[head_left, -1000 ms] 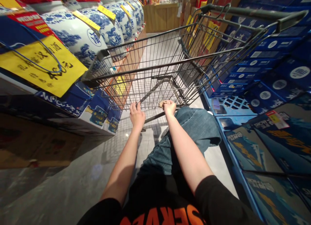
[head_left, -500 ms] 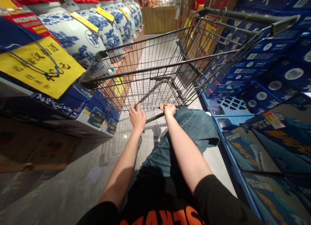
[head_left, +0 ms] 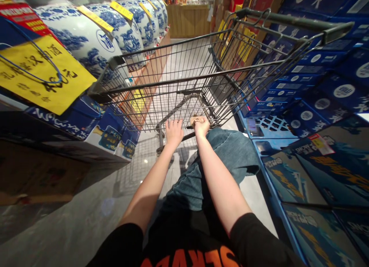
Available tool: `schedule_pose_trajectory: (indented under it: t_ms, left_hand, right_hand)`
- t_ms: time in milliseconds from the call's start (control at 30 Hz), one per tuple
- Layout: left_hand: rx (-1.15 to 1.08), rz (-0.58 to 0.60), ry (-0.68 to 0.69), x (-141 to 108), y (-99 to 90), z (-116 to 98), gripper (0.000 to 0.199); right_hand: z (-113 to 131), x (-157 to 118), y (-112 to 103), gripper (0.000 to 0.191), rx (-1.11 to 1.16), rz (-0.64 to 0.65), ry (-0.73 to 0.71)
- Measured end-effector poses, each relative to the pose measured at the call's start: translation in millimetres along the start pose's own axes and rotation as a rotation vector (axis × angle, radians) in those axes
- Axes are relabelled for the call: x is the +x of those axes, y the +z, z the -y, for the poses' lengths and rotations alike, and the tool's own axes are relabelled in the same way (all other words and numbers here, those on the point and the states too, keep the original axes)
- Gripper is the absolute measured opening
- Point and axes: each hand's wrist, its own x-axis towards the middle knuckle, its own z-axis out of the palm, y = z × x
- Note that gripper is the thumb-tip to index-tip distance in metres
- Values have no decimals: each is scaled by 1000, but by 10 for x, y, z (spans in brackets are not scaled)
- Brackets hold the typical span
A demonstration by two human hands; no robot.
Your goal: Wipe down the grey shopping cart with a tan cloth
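A dark metal shopping cart (head_left: 178, 82) stands across in front of me, its wire basket side facing me. My right hand (head_left: 203, 127) is closed around a crumpled tan cloth (head_left: 195, 121) at the basket's lower edge. Just to its left, my left hand (head_left: 174, 134) is at the bottom of the wire side, fingers stretched out and holding nothing. Whether its fingertips touch the wires, I cannot tell. Below the basket, part of the cart's lower frame shows behind my hands.
Large blue-and-white jars (head_left: 77, 36) line a wooden ledge at left, beside boxes with a yellow price sign (head_left: 46, 75). Stacked blue cartons (head_left: 325, 94) and a blue plastic pallet (head_left: 273, 126) flank the right. My bent knee (head_left: 230, 151) is close to the cart.
My left hand has moved right, closer to my right hand, with its fingers now straighter. My right hand with the cloth has shifted slightly upward. The view has shifted slightly.
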Motion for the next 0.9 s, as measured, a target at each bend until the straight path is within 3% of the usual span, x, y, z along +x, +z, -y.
schedule_pose_trajectory:
  t_ms: [167,233,367,567,600,733,800,900]
  left_hand:
    - [-23,-27,-23,-51,51,-25,55]
    - [-33,-27,-9,-54,61,-30,57]
    - [-42,-37,-42,-50,89,-58,59]
    - [-6,-27,-27,-80,105,-74,57]
    - [0,-24,-20,-85,99,-74,57]
    - [4,-21,-20,-92,64,-83,57]
    - [4,-18,-23,-89,41,-80,57]
    - [-1,-2,0,-87,9,-49,57]
  right_hand:
    - [145,29,-101,30,84,-47,-296]
    - [119,41,-98,27,68,-13,-282]
    - [39,27,-52,23,-16,104,-87]
    - [125,74,-135,25,114,-65,-414]
    - [121,79,-137,24,110,-60,-414]
    - [67,56,-102,21,-21,85,-192]
    - [74,45,-104,24,-6,54,-248]
    - [113,52,-138,27,70,-38,-468]
